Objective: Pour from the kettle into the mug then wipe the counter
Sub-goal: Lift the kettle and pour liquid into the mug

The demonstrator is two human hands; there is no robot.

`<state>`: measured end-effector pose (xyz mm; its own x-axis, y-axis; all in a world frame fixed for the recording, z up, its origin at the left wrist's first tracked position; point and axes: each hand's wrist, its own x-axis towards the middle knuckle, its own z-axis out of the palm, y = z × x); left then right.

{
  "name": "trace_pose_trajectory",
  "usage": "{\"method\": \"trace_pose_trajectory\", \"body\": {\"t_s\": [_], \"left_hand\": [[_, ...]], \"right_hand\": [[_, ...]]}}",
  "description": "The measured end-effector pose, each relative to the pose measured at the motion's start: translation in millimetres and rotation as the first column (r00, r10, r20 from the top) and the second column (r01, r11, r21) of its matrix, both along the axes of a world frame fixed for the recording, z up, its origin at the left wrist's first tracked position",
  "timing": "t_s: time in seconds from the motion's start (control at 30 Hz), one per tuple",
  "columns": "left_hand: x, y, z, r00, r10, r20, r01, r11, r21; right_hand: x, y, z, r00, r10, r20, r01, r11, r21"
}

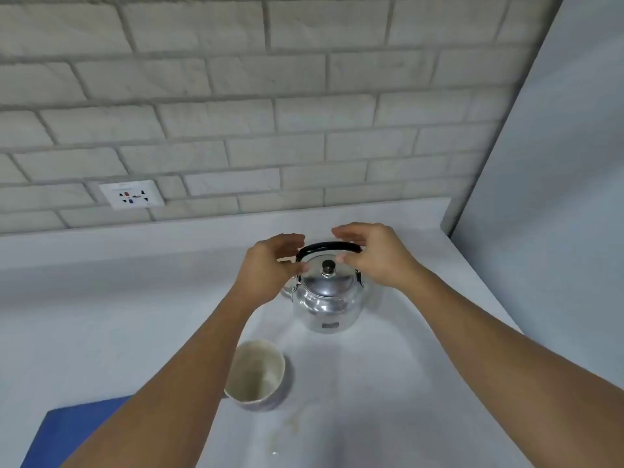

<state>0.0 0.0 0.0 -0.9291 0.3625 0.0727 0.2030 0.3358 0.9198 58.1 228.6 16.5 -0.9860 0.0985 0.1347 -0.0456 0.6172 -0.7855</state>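
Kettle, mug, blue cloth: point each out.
kettle [326, 307], head view, on its shiny steel body
mug [256, 371], head view, on its pale inner wall
blue cloth [67, 434], head view, on its flat top

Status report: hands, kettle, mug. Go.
Left hand and right hand open, at the kettle handle, no firm grip. Kettle upright on counter, lid on. Mug apart, nearer. Nothing between.
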Motion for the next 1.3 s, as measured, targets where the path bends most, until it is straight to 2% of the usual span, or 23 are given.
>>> {"method": "trace_pose_trajectory", "body": {"t_s": [0.2, 0.53, 0.8, 1.03, 1.3], "left_hand": [[-12.6, 7.5, -10.4, 1.000, 0.010, -0.011, -0.011, 0.995, -0.100], [-20.5, 6.4, -16.1, 0.999, 0.042, -0.032, -0.045, 0.995, -0.084], [-14.4, -2.3, 0.3, 0.993, -0.061, -0.102, 0.052, 0.995, -0.085], [23.4, -74.7, 27.1, 0.994, -0.100, -0.040, 0.104, 0.986, 0.129], [87.1, -162.3, -14.0, 0.991, -0.125, 0.047, 0.122, 0.991, 0.062]], "right_hand": [[-13.9, -0.7, -9.5, 0.999, -0.001, 0.052, 0.000, 1.000, 0.023], [-19.5, 1.0, -18.8, 1.000, 0.008, -0.002, -0.008, 0.998, -0.063], [-1.1, -10.2, -3.0, 0.996, 0.019, -0.083, -0.031, 0.988, -0.151], [38.5, -15.2, 28.7, 0.980, 0.020, -0.196, -0.044, 0.993, -0.114], [82.0, -17.5, 55.8, 0.963, 0.062, -0.262, -0.073, 0.997, -0.034]]}}
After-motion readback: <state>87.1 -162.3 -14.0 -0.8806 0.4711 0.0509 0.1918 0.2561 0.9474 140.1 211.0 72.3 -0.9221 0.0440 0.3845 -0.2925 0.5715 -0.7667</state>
